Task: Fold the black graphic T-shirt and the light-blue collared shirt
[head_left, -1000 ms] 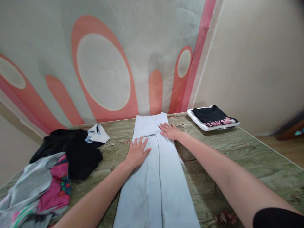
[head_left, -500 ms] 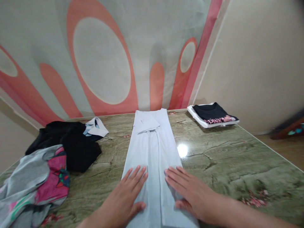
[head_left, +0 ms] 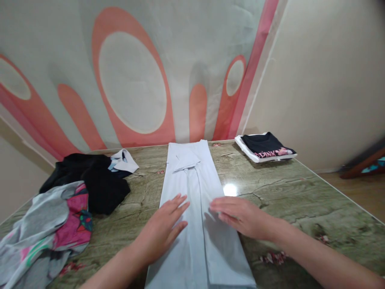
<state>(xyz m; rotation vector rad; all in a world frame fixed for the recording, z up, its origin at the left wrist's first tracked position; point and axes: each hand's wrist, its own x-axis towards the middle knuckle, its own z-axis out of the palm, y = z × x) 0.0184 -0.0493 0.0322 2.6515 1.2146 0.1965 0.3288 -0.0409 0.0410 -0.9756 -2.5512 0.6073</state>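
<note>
A long white garment (head_left: pixel 195 192), folded into a narrow strip, stretches from the table's far edge toward me. Near its far end a folded flap, perhaps a sleeve, lies across it. Over the strip's left side is my left hand (head_left: pixel 164 224), fingers stretched out and holding nothing. My right hand (head_left: pixel 237 214) is above the right side, its fingers extended and a shadow on the cloth beneath. Both hands look slightly raised from the fabric.
Left on the patterned table (head_left: pixel 144 188) lie a heaped black garment (head_left: pixel 90 176), a white collar (head_left: pixel 124 161) and a grey and pink garment (head_left: pixel 51 224). A folded stack with a black shirt (head_left: pixel 266 143) on top sits at the back right. A wall (head_left: pixel 132 80) rises behind.
Both hands have lifted off the cloth, where they lay flat, and moved slightly away from me. The garment keeps its folded shape; the view has shifted a little.
</note>
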